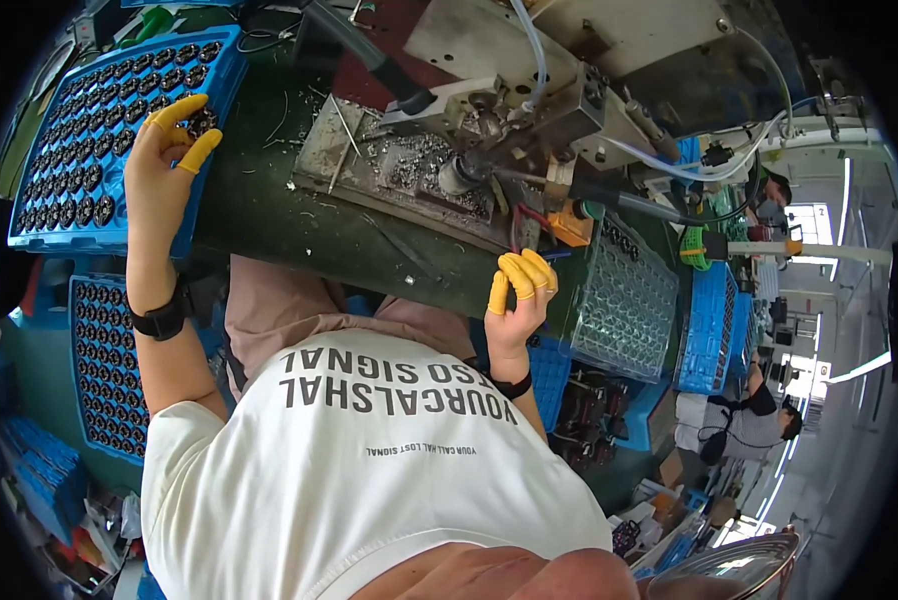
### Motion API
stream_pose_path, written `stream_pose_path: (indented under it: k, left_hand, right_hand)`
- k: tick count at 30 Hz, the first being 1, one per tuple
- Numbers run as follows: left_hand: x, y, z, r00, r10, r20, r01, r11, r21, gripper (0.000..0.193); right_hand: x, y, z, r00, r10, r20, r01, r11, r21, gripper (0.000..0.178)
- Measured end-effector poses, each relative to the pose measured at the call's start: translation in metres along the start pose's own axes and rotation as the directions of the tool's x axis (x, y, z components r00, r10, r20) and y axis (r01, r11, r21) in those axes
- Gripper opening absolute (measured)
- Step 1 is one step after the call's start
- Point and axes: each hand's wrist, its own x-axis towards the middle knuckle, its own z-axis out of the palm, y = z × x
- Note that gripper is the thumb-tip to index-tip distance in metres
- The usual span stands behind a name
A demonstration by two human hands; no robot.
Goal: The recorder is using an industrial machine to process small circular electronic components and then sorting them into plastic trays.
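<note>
At the upper left, my left hand point(159, 170) wears yellow finger cots and reaches over a blue tray point(109, 243) filled with rows of round black parts. Its thumb and forefinger close around one small round black part point(202, 122) near the tray's right edge. My right hand point(521, 310), also in yellow finger cots, is by the bench's front edge, right of the machine. Its fingers are bent, the thumb stands apart from them, and nothing shows between them. Beyond its fingertips lie red handles point(518, 224) of a tool and a blue stick point(557, 254).
A machine fixture point(459, 175) sits on a metal plate point(321, 150) strewn with metal chips. A clear compartmented tray point(624, 300) stands at the right. Another filled blue tray point(109, 370) lies below the left arm. Blue crates point(707, 330) and other people are farther right.
</note>
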Motion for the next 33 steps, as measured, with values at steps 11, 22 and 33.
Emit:
stream_pose_path:
  k: [11, 22, 33]
  left_hand:
    - [-0.002, -0.001, -0.001, 0.998, -0.024, 0.060, 0.026, 0.999, -0.046, 0.039]
    - [-0.002, 0.004, -0.001, 0.996, -0.015, 0.083, 0.015, 1.000, 0.002, 0.041]
    - [-0.004, -0.004, -0.002, 0.999, 0.023, 0.039, -0.026, 0.997, 0.078, 0.039]
  right_hand:
    - [0.046, -0.015, 0.018, 0.992, 0.121, -0.027, -0.106, 0.941, 0.322, 0.030]
    - [0.084, -0.029, 0.046, 0.863, 0.420, 0.281, -0.488, 0.548, 0.680, 0.038]
    - [0.104, -0.018, 0.045, 0.991, 0.045, 0.128, -0.094, 0.906, 0.412, 0.034]
